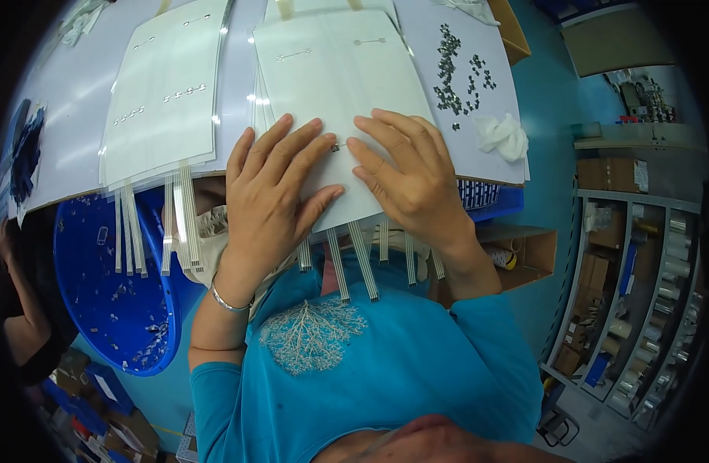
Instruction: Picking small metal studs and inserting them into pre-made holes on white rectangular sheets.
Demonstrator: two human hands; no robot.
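The work looks partway along on the white, smooth rectangular sheet (339, 89) that lies beneath both hands, with edges of other sheets showing under it to the left of the fingers. The left hand (275, 177) rests on it with fingers fanned out and slightly bent, gripping nothing that shows; the right hand (408, 166) has its fingers apart and a little curled, likewise with nothing seen in its grasp. Between the two index fingertips, just beside the left one, a small dark square piece (335, 147) sits on the sheet, so one placement seems to be in hand; whether it is fixed, or a fingertip touches it, I cannot tell. Beyond the fingertips, two thin silvery dumbbell-shaped marks (294, 55) show no dark piece, so those spots may be left to do. The hands cover part of the near area, so any finished spots there cannot be counted. Left of the left fingers, a second white rectangular sheet (163, 69) carries similar marks, including two linked rows on its near part; these appear bare, and it seems not yet worked. Beyond and to the right of the right fingers, a scatter of loose dark pieces (448, 73) suggests plenty remain unused. Pale, flat striped ribbon tails (362, 258) hang from the sheet's near edge, on the body side of the thumbs.
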